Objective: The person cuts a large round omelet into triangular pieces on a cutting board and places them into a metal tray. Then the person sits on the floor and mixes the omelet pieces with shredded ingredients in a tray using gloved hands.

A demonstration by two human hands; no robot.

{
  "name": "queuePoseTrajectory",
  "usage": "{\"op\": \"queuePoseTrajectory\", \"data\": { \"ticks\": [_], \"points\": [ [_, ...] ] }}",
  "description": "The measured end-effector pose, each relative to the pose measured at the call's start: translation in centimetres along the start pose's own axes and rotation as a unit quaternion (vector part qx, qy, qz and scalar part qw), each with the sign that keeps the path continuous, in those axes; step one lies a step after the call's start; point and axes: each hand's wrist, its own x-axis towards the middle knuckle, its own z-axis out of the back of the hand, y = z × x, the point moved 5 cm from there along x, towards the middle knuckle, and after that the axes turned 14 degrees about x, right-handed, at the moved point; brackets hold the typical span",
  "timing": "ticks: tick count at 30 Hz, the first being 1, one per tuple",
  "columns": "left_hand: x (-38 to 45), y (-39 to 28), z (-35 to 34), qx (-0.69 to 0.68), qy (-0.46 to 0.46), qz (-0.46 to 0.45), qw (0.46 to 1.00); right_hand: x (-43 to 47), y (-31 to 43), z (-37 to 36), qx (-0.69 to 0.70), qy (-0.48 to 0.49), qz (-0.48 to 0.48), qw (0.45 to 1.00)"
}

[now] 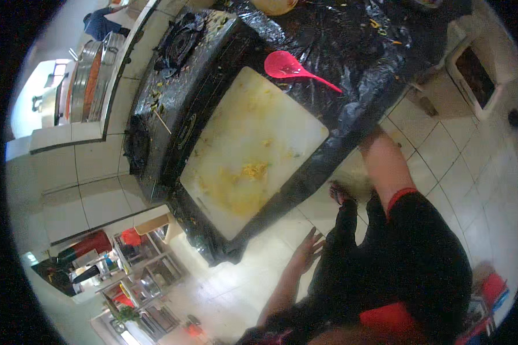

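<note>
My left hand (308, 251) hangs above the tiled floor, fingers apart and holding nothing, beside my dark trousers. It is nearest to the lower corner of a white cutting board (246, 129), smeared with yellow residue and bits of food. My right forearm (388, 159) reaches from a black sleeve with a red cuff to the counter's edge, where the hand goes out of view. On the black plastic sheet (323, 34) covering the counter, a pink plastic ladle (281, 65) lies by the board's upper corner, its handle pointing right.
A black gas stove (203, 86) with food scraps stands left of the board. At the top edge is a round yellowish container (276, 5). A pale bin (472, 77) is on the right. Shelves (142, 276) stand lower left. Beyond a half-wall, a person (101, 23) bends near large pots (88, 82).
</note>
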Motion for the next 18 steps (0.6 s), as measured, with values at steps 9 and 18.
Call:
{"op": "queuePoseTrajectory", "data": {
  "ticks": [9,18],
  "points": [
    [5.4,-6.8,-6.7,0.046,0.066,-0.065,0.995,-19.2,2.9,1.1,0.147,0.036,-0.109,0.983],
    [15.6,-17.6,-19.7,-0.141,0.088,-0.220,0.961,-29.7,18.5,26.2,-0.219,-0.095,-0.062,0.969]
  ]
}}
